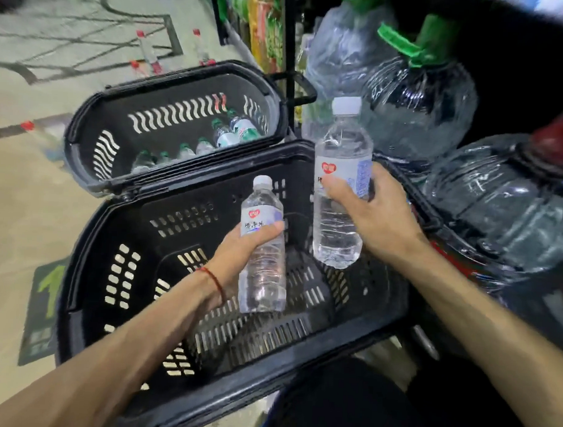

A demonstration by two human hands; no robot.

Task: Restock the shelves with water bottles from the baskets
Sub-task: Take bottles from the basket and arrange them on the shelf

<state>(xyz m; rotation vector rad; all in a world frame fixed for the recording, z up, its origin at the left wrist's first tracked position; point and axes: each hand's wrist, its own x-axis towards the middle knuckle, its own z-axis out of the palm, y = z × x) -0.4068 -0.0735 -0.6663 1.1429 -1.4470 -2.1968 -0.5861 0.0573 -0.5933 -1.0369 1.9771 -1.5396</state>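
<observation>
My left hand (239, 256) grips a clear water bottle (262, 277) with a white cap and a red heart label, upright over the near black basket (87, 269). My right hand (374, 211) grips a second, same-looking water bottle (341, 145), held higher and closer to the dark shelf (521, 78) on the right. No other bottles show inside the near basket. The far black basket (83, 133) holds several green-capped bottles (225, 136) lying on its bottom.
Large water jugs (417, 103) with green handles and a red-capped jug (506, 203) fill the low shelf on the right. Red-capped bottles (147, 51) stand on the patterned floor beyond the baskets. More shelving with colourful packs (265, 28) runs along the aisle.
</observation>
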